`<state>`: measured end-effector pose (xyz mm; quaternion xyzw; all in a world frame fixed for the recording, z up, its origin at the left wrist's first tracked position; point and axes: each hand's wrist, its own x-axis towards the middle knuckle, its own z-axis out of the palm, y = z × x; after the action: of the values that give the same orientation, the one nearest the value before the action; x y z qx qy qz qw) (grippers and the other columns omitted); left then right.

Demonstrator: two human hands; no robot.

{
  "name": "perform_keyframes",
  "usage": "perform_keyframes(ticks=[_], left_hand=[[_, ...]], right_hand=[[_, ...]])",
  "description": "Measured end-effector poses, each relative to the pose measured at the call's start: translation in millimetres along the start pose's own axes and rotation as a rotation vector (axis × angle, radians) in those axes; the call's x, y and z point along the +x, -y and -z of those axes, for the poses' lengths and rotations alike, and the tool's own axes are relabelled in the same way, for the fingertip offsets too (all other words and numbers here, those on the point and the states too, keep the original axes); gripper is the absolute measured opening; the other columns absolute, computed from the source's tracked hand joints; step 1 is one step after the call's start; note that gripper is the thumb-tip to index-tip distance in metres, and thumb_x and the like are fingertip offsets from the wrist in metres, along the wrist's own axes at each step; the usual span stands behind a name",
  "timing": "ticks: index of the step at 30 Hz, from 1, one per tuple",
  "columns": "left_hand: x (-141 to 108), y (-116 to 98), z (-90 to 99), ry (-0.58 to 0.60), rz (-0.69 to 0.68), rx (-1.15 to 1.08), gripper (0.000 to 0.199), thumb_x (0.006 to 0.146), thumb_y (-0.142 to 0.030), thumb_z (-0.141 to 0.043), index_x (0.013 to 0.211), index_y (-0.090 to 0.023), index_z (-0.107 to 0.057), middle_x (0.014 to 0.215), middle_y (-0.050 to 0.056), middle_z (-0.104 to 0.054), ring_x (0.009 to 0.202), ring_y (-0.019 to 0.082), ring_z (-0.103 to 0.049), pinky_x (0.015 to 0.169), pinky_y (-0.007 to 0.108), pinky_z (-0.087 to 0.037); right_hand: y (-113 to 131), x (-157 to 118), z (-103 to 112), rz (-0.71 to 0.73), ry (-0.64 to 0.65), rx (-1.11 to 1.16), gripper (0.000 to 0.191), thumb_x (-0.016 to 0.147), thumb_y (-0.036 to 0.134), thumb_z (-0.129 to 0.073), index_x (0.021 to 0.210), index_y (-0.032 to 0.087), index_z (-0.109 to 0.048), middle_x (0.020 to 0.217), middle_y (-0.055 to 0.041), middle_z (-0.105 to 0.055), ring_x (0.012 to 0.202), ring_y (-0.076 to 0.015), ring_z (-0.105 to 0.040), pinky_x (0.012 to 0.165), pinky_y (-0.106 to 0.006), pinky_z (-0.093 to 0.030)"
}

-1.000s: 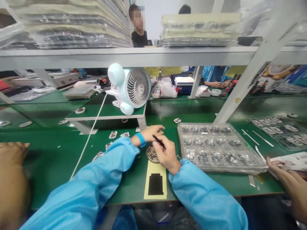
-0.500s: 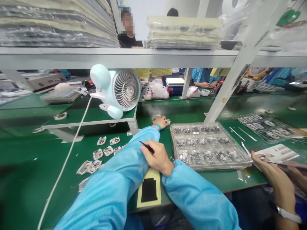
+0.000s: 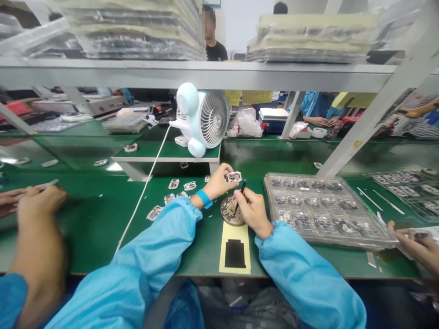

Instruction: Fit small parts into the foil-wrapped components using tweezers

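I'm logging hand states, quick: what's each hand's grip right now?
Left hand: closed, holding a small white-framed part.
Right hand: closed, holding a slim dark tool.

Bright, even light, smeared edges

Diffuse light leaves pale reflections on the green tabletop (image 3: 206, 240), darker beneath the small stand (image 3: 192, 159). The left hand (image 3: 216, 183) and right hand (image 3: 254, 208) look fairly crisp; a co-worker's forearm (image 3: 43, 246) and the plastic-wrapped stack (image 3: 137, 39) are blurred, wide-angle distortion stretching the frame's edges
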<state>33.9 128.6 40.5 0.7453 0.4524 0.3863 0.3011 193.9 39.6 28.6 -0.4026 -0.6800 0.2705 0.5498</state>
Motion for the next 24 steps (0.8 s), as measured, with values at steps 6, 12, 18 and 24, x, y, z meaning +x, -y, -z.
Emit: perform_keyframes(ticks=[6, 12, 18, 24], left_hand=[[-57.5, 5.8, 5.0, 0.014, 0.088, -0.369, 0.057, 0.074, -0.031, -0.084, 0.123, -0.014, -0.06, 0.098, 0.007, -0.075, 0.086, 0.018, -0.071, 0.078, 0.028, -0.053], [-66.1, 5.4, 3.5, 0.028, 0.202, -0.466, 0.049, 0.071, -0.036, -0.088, 0.11, -0.012, -0.069, 0.099, 0.01, -0.078, 0.09, 0.021, -0.073, 0.082, 0.03, -0.056], [-91.7, -13.1, -7.2, 0.179, 0.291, -0.542, 0.035, 0.077, -0.033, -0.083, 0.102, -0.013, -0.07, 0.089, 0.008, -0.078, 0.081, 0.018, -0.074, 0.072, 0.026, -0.056], [-110.7, -18.3, -22.5, 0.454, 0.314, -0.571, 0.027, 0.077, -0.025, -0.081, 0.098, -0.014, -0.067, 0.078, 0.005, -0.076, 0.063, 0.013, -0.07, 0.059, 0.022, -0.052]], right_hand=[[-1.1, 6.3, -3.5, -0.413, 0.037, 0.476, 0.044, 0.088, 0.064, -0.065, 0.09, 0.021, -0.059, 0.058, 0.004, -0.063, 0.041, -0.0111, -0.056, 0.039, -0.022, -0.044], [6.4, -19.4, 9.9, -0.421, 0.188, 0.462, 0.034, 0.086, 0.05, -0.076, 0.096, 0.021, -0.062, 0.076, 0.0004, -0.069, 0.059, -0.0123, -0.065, 0.047, -0.022, -0.054], [-7.3, -90.5, 32.3, -0.36, 0.055, 0.254, 0.015, 0.097, 0.037, -0.067, 0.102, 0.023, -0.063, 0.092, -0.0018, -0.068, 0.076, -0.0144, -0.07, 0.071, -0.029, -0.06], [-10.2, -102.6, 39.0, -0.39, 0.112, 0.17, 0.014, 0.1, 0.038, -0.062, 0.102, 0.024, -0.063, 0.097, -0.004, -0.067, 0.083, -0.017, -0.068, 0.078, -0.033, -0.059]])
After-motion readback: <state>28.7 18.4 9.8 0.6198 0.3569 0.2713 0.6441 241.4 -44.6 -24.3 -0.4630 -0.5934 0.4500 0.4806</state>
